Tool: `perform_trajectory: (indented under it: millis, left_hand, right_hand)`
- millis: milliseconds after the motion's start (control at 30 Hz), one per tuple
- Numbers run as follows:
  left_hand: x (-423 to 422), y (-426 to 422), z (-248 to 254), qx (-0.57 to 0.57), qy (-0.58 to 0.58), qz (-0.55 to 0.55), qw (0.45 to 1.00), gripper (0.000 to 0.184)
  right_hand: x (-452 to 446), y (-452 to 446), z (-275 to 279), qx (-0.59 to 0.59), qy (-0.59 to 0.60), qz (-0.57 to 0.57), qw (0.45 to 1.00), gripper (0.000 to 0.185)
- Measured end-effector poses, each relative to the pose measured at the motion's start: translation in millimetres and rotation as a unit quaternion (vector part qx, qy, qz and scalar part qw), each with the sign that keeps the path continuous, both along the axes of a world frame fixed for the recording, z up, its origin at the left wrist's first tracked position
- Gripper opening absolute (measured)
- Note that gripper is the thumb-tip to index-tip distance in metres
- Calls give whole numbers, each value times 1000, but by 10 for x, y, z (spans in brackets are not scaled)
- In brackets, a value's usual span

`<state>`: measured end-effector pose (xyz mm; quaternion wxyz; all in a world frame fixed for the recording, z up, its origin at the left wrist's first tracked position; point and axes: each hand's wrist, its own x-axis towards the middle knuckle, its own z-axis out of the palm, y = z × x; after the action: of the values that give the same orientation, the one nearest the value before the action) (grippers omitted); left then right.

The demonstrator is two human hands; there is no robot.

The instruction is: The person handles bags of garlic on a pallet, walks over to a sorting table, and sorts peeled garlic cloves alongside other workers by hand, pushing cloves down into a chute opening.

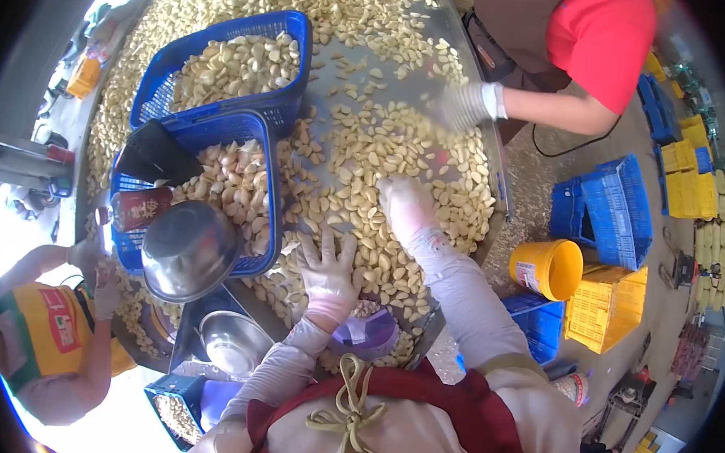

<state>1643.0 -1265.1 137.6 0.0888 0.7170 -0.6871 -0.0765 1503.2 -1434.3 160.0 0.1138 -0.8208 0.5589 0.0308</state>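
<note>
Pale peeled garlic cloves (384, 149) are spread thickly over the metal table. My left hand (328, 276), in a thin whitish glove, lies with its fingers spread on the cloves near the table's front edge. Farther out and to the right, my right hand (407, 206), gloved the same way, reaches into the cloves. Its fingers are curled together, and whatever lies under them is hidden. Left of my left hand stands a blue basket (273, 221) of unpeeled reddish garlic, with a metal bowl (191, 249) and a black scoop-like container (157, 157) on it.
A second blue basket (305, 53) holds larger cloves. Across the table a co-worker's gloved hand (468, 107) is blurred over the cloves. Another person (58, 324) stands at left. A purple container (366, 333) sits before me; a yellow bucket (547, 269) and crates (616, 213) stand right.
</note>
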Motion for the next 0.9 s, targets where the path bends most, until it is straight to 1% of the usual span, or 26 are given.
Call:
perform_trajectory:
  millis: [33,67,100,133,167,200,233,267,300,367,400,433,467,500,533,567,600,633,667,700,733,767,800,833,867,900]
  left_hand:
    - [43,26,-13,-4,-5,2,1000,67]
    - [96,54,-25,12,6,-21,1000,68]
    - [132,56,-36,27,19,-43,999,70]
    - [147,56,-34,21,29,-46,998,69]
    - [149,64,-36,19,28,-45,998,69]
    - [141,47,-25,32,23,-46,998,69]
    - [137,27,-18,43,17,-45,998,70]
    - [140,13,-10,40,17,-41,998,70]
    - [140,17,-10,33,17,-43,998,70]
    - [164,29,-3,24,14,-46,999,70]
    - [204,30,2,12,32,-37,999,72]
    - [240,18,7,-1,52,-28,998,74]
    - [293,10,23,-3,51,-27,998,74]
    - [375,-9,58,27,49,-24,998,79]
    - [458,-42,91,55,47,-21,997,84]
    - [514,-37,123,54,49,-21,997,84]
    - [542,-16,151,83,60,-32,994,88]
    - [553,17,151,112,69,-42,990,91]
    - [542,92,-22,101,9,-52,994,101]
    - [540,83,-37,101,10,-50,994,101]
    - [524,104,-42,97,-14,-53,994,105]
    - [491,155,-38,96,-39,-58,993,108]
    - [460,135,-13,99,-53,-57,992,112]
    - [435,117,32,97,-56,-55,992,112]
    - [436,84,94,148,-44,-54,987,107]
    - [464,52,148,200,-32,-54,978,102]
  right_hand:
    - [-32,-26,-66,-4,-5,2,1000,26]
    - [-132,-52,-109,57,-135,-31,989,24]
    - [-238,-101,-125,116,-261,-61,956,22]
    - [-298,-171,-58,125,-327,-29,936,22]
    - [-285,-246,-21,124,-328,-28,936,22]
    - [-233,-336,161,250,-351,-30,902,24]
    - [-173,-389,331,371,-367,-29,853,27]
    - [10,-374,435,419,-481,-17,770,35]
    - [167,-378,569,419,-480,-14,771,35]
    - [397,-476,790,325,-537,-32,777,40]
    - [425,-628,533,220,-523,-44,822,45]
    - [336,-773,449,75,-281,13,957,62]
    - [261,-706,240,-24,-155,29,987,69]
    - [220,-537,74,-123,-25,43,991,76]
    - [223,-274,123,-114,-6,38,993,78]
    - [227,66,180,-103,16,34,994,80]
    - [217,433,140,-174,10,70,982,70]
    - [247,518,63,-207,5,90,974,65]
    - [280,600,-8,-241,1,109,964,59]
    - [313,530,-193,-88,-4,182,979,50]
    - [376,377,-15,8,-80,140,987,34]
    - [444,221,183,96,-155,86,980,24]
    - [533,-79,465,104,-201,-3,974,20]
    - [592,-406,120,-39,-255,28,966,19]
    - [666,-696,-219,-183,-305,58,933,20]
    - [724,-925,-183,-186,-312,58,930,20]
